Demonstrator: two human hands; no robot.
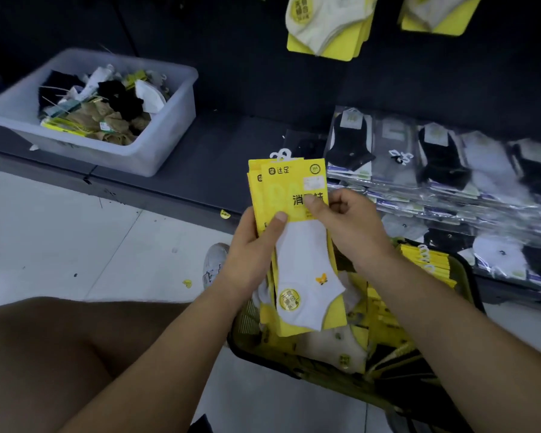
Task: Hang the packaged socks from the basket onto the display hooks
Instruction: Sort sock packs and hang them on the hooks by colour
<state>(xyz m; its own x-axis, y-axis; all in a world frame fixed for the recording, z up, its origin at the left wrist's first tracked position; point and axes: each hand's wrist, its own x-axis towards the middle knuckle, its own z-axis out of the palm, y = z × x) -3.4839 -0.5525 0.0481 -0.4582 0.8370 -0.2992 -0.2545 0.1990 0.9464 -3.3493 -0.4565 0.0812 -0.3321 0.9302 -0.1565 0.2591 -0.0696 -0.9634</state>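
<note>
Dark back wall up top here, matte and nearly black, soaking up the light. Below it a low dark ledge runs across, with a translucent plastic bin sitting on its left end. In front are pale glossy floor tiles with thin grout lines showing, a yellow sticker just by the ledge and another scrap further out.

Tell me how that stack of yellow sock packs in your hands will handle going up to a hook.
The stack of yellow sock packs probably stays stiff: its cards stand flat above the left hand. Likely light, since the right hand only pinches it. Top edges are fanned, so packs may slide apart.
</note>
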